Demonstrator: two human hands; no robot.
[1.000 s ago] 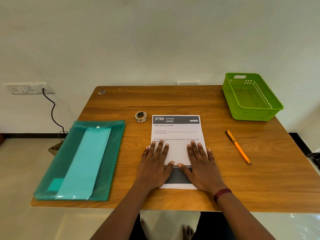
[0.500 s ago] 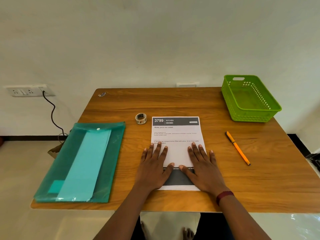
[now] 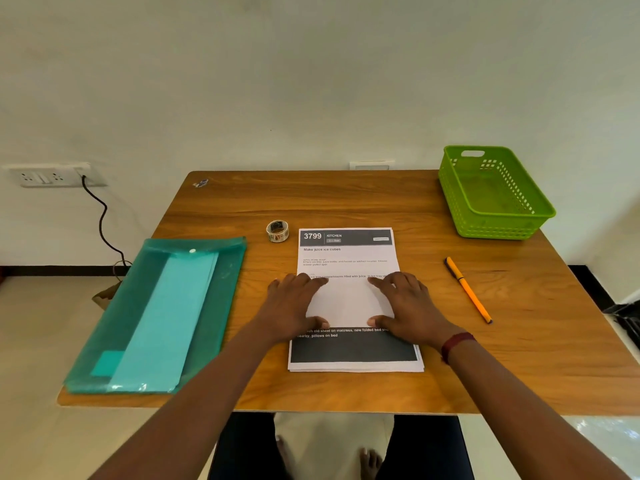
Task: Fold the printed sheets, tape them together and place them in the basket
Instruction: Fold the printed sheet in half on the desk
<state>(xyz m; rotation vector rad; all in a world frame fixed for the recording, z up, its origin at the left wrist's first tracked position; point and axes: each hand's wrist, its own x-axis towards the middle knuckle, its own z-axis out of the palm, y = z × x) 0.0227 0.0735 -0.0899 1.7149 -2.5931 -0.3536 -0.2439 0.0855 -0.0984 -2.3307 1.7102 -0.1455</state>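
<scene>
A stack of printed sheets lies on the wooden table in front of me, with a dark header reading 3799 KITCHEN at the far end and a dark band at the near end. My left hand rests on the stack's left edge and my right hand on its right edge, fingers pointing inward and thumbs on the paper. A small roll of tape stands just left of the sheets' far corner. The green basket sits at the back right, with nothing in it.
A teal plastic folder holding a light blue sheet lies at the table's left edge. An orange pen lies right of the sheets. A wall socket with a black cable is at the left.
Both hands have slid apart from the middle of the sheets to the left and right edges, uncovering the dark printed band near me.
</scene>
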